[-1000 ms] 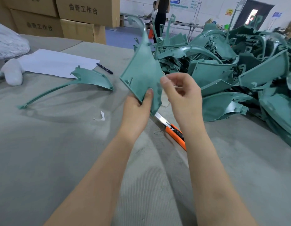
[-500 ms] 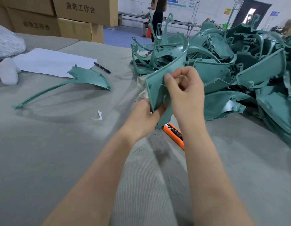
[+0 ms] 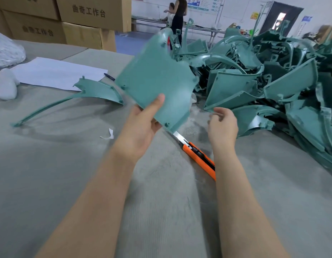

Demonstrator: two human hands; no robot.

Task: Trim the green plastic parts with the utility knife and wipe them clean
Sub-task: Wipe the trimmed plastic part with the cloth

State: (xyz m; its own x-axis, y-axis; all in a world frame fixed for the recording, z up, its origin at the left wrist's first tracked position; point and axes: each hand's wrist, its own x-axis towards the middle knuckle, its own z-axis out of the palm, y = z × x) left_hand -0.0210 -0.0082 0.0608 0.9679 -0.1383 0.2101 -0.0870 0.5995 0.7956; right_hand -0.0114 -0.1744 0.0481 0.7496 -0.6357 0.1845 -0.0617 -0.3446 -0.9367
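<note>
The left hand (image 3: 141,127) pinched the green panel (image 3: 157,77) by its lower corner, raised above the worktop (image 3: 68,164). The right hand (image 3: 223,125) hung beside it, loosely curled and empty, above the utility knife (image 3: 196,153). The panel looked light and stiff; a corner grip seemed enough.

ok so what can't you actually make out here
Head view only:
Utility knife: blade tip hidden behind the held green part; rear end behind the right forearm.
Left hand: its fingers are behind that part; only the thumb shows.
Held part's top end: motion-blurred.
Pile of green parts: cut off by the right edge.
Whether the held part's edges are trimmed: too fine to tell.
</note>
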